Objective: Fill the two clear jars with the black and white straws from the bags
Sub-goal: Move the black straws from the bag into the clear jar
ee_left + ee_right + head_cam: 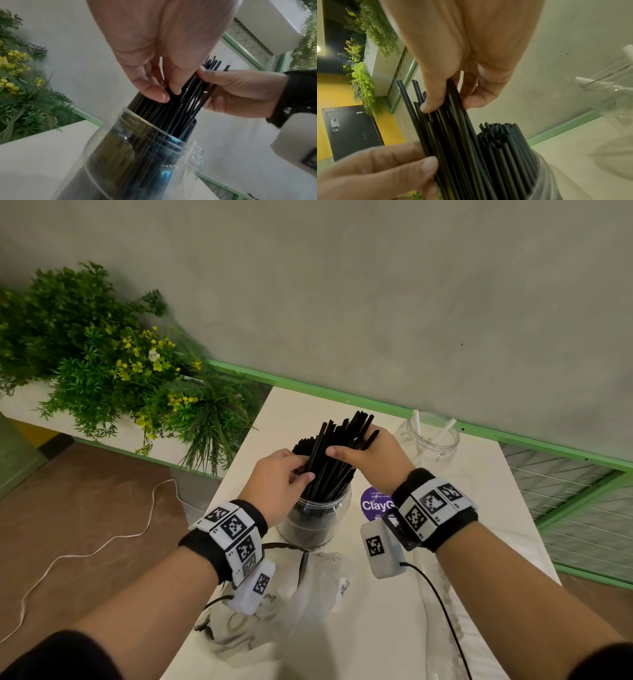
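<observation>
A clear jar (313,518) stands mid-table, packed with black straws (337,460) that stick out of its mouth. My left hand (303,469) pinches the left side of the bundle just above the rim, thumb and fingers curled on the straws (169,94). My right hand (349,445) grips a raised sheaf of the black straws (447,135) higher up, thumb in front and fingers behind (450,104). A second clear jar (428,440) at the back right holds two white straws (445,428). An empty crumpled plastic bag (308,583) lies in front of the jar.
The white table (376,638) has a purple round sticker (375,503) beside the jar and another clear bag (435,594) along its right side. A planter with green plants (102,364) stands left. A green rail (342,397) runs behind, wire mesh (582,508) right.
</observation>
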The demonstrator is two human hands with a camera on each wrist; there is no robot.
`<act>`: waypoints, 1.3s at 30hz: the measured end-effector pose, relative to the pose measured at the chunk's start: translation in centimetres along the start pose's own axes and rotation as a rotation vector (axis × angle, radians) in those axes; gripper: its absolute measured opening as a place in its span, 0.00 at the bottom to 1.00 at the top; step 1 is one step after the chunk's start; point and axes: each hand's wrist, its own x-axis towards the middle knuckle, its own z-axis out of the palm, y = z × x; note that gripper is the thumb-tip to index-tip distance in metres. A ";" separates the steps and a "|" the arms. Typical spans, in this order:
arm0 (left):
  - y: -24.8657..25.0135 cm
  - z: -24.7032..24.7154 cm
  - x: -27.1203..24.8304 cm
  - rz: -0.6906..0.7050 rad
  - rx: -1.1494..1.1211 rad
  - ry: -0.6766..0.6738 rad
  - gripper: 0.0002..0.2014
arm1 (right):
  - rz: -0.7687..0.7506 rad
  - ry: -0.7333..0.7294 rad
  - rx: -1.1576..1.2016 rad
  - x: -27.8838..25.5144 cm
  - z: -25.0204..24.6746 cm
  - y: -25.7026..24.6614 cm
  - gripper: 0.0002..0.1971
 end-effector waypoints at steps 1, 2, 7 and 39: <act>0.1 0.0 -0.1 0.001 0.004 0.006 0.17 | 0.006 0.013 0.004 0.0 0.1 0.1 0.11; 0.3 -0.1 -0.1 0.007 -0.012 0.014 0.18 | 0.015 0.020 0.012 -0.1 0.3 0.2 0.10; 1.2 -0.4 0.7 0.023 -0.044 -0.010 0.23 | 0.068 -0.011 0.127 -0.4 1.5 -0.1 0.14; -2.6 0.0 -0.9 0.346 0.321 0.128 0.16 | -0.288 0.140 -0.170 -2.0 3.2 1.2 0.11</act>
